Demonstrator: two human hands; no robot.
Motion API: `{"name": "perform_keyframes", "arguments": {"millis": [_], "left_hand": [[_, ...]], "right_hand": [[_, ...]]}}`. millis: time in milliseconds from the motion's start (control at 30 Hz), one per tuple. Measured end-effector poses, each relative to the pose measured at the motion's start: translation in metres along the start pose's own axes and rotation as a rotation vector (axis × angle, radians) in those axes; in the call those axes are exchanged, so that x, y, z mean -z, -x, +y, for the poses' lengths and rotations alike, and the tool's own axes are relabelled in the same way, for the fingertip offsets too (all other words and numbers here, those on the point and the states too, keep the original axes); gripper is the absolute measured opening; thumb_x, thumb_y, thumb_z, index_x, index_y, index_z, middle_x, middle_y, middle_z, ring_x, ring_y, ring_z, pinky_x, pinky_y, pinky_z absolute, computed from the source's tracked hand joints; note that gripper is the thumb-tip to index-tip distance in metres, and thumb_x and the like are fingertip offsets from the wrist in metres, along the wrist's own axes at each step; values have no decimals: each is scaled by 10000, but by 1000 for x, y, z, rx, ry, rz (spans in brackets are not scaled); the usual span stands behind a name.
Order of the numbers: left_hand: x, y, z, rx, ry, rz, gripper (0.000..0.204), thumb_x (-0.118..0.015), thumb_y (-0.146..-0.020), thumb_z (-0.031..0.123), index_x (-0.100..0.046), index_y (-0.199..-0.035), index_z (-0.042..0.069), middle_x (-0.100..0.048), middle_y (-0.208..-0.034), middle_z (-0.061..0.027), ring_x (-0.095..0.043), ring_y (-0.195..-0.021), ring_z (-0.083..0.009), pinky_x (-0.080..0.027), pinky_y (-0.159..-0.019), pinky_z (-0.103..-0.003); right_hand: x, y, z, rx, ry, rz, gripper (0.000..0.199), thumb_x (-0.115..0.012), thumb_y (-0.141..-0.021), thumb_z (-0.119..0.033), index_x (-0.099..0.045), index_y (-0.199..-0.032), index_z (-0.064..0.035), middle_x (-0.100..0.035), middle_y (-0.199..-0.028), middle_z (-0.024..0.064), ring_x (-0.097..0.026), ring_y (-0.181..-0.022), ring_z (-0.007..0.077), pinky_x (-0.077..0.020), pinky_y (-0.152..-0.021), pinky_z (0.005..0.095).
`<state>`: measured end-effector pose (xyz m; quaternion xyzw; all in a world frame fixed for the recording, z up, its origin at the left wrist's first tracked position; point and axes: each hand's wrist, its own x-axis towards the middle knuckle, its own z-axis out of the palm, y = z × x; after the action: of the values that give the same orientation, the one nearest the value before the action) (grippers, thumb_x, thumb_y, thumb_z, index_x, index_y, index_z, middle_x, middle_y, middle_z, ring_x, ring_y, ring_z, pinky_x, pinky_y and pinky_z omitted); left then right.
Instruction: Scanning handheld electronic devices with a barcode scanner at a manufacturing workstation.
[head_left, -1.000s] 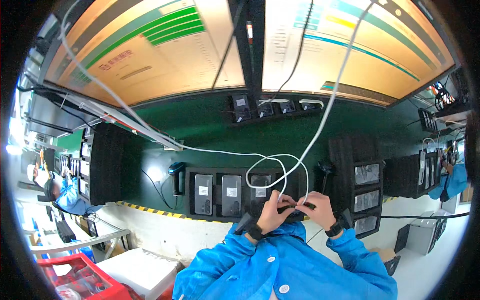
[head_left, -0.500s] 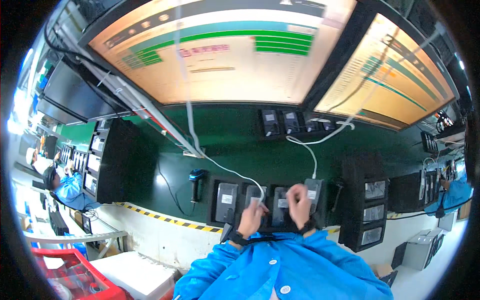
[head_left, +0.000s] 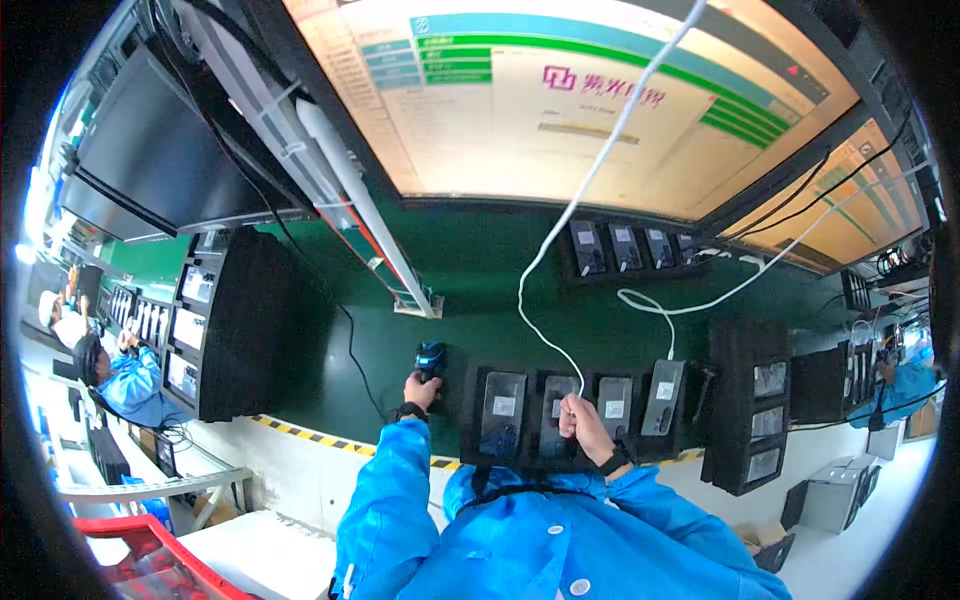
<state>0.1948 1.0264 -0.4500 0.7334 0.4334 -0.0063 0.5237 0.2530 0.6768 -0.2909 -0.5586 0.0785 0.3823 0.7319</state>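
My left hand (head_left: 422, 391) is wrapped around the handle of a black and blue barcode scanner (head_left: 430, 356), which rests on the green bench left of a black foam tray (head_left: 534, 458). My right hand (head_left: 588, 426) pinches the end of a white cable (head_left: 548, 340) over the tray; its plug is hidden by the fingers. Below that hand lies a dark phone (head_left: 556, 405) with a white label. Another labelled phone (head_left: 503, 408) is to its left, and a third phone (head_left: 613, 400) to its right. At the tray's right end, a grey phone (head_left: 662, 400) has a second white cable (head_left: 671, 335) plugged into its top.
Large monitors (head_left: 600, 120) stand over the bench, with another tray of phones (head_left: 622, 250) beneath them. Stacked black foam trays rise at the right (head_left: 735, 400) and left (head_left: 240, 330). A white pole (head_left: 370, 220) slants down to the bench. Co-workers in blue sit far left and far right.
My left hand has left the phones and moved left onto the scanner. My right hand has come to the white cable's end, which was by my left hand. The whole view has shifted.
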Motion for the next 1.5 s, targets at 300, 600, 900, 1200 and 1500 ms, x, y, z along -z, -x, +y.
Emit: {"name": "perform_keyframes", "arguments": {"millis": [300, 600, 900, 1200, 1500], "left_hand": [[45, 166, 101, 1, 140, -532, 174, -665, -802, 144, -619, -910, 16, -594, -600, -34, -556, -505, -117, -437, -471, -285], [30, 200, 99, -92, -37, -457, 253, -678, -789, 224, -640, -885, -7, -651, -641, -117, -635, -546, -192, -493, -545, -343], [60, 183, 82, -28, 117, -519, 178, -666, -805, 154, -596, -840, -5, -611, -622, -44, -575, -532, -116, -457, -495, -286], [39, 100, 51, -264, -26, -68, 351, -692, -724, 228, -618, -971, -10, -647, -723, -157, -659, -724, -329, -499, -673, -419], [11, 141, 132, -743, 100, -237, 403, -661, -862, 181, -553, -1200, -12, -609, -1135, -184, -590, -1040, -283, -461, -898, -368]], "right_hand": [[-38, -13, 12, -26, 71, 152, 345, -451, -1016, -357, -491, -804, -88, -479, -664, -2, -487, -553, 109, -388, -507, 243], [-61, -23, 23, 268, 717, 403, 451, -409, -1013, -443, -557, -924, -26, -604, -800, 74, -576, -789, 186, -450, -724, 329], [-97, -31, 17, 296, 619, 198, 383, -451, -1012, -384, -489, -872, -30, -469, -772, 33, -442, -737, 128, -397, -663, 327], [-86, -62, 41, 876, 856, 626, 314, -675, -874, -258, -452, -819, -44, -429, -692, 36, -380, -593, 147, -369, -561, 335], [-74, -27, 2, 392, 202, 189, 262, -553, -952, -225, -433, -777, -72, -524, -749, -5, -480, -711, 104, -397, -637, 265]]}}
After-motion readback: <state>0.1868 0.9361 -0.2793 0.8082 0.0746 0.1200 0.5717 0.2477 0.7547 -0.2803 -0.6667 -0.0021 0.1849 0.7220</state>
